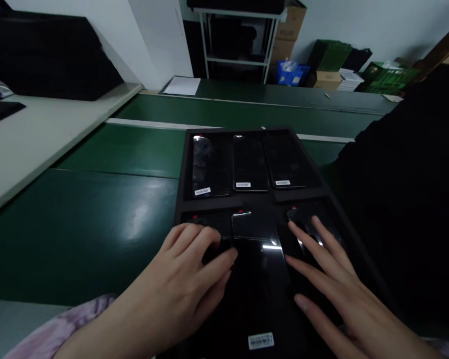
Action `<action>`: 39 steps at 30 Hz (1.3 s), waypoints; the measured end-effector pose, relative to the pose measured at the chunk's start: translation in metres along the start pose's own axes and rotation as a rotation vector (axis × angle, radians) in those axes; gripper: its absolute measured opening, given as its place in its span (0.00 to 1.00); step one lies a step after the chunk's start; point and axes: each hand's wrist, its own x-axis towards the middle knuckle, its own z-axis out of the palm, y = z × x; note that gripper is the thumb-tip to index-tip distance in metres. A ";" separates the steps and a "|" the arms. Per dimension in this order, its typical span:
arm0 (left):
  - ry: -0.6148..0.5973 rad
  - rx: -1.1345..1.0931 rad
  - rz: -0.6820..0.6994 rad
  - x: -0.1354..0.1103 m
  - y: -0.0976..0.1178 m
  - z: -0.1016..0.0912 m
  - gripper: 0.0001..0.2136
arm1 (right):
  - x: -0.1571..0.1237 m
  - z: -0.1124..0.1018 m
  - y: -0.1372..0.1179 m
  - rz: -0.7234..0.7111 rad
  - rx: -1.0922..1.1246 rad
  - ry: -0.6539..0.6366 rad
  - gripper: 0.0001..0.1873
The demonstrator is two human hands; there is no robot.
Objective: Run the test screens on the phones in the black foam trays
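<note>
A black phone screen (258, 289) with a white barcode label lies in the middle of the near row of a black tray (260, 199). My left hand (194, 274) has its fingers curled, with thumb and forefinger at the screen's left edge. My right hand (333, 284) is spread; its thumb and forefinger are by the screen's right edge, and other fingertips reach over the near-right screen (303, 217). Another dark screen (209, 219) is partly hidden behind my left hand. Three labelled screens fill the far row: left (211, 167), middle (250, 162) and right (288, 159).
The tray rests on a green work surface (115, 214). A white bench (60, 119) with a dark monitor-like panel (56, 55) is at left. Farther back are a metal rack (235, 61), boxes and crates (329, 55). A large dark shape (415, 174) blocks the right side.
</note>
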 end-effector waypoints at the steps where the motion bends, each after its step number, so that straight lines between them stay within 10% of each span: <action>1: -0.002 0.015 0.000 0.003 -0.003 0.001 0.12 | 0.002 0.000 0.000 0.003 -0.019 0.002 0.28; 26: -0.253 -0.317 0.145 0.024 -0.027 0.006 0.08 | 0.006 0.003 0.003 -0.035 -0.164 -0.062 0.35; 39: -0.232 -0.285 0.137 0.016 -0.030 0.002 0.09 | -0.024 -0.019 0.041 0.278 -0.327 0.070 0.29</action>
